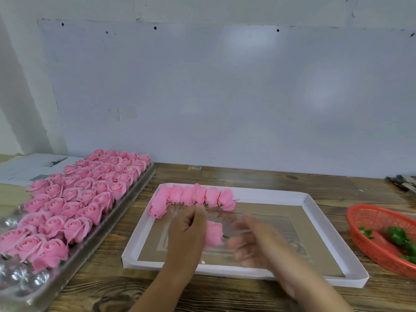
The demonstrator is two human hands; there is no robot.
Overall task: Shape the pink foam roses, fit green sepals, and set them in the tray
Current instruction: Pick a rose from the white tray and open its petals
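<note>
Centrally, left hand (186,230) gripping rose (214,234), right hand (252,242) blurred

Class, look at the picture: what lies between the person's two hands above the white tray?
In the head view, one pink foam rose lies between the left hand and the blurred right hand, over the white tray.

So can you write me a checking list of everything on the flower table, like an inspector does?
Surface: wooden table, dark grain.
Job's things: white tray with a row of pink roses along its far edge; loose rose beside the left hand; clear plastic tray packed with roses; red basket of green sepals.
Clutter: newspaper at far left; dark items at far right, unclear.
Grippers: left hand curled by the loose rose; right hand blurred.
Cables: nothing seen.
Surroundings: pale wall with small holes.
</note>
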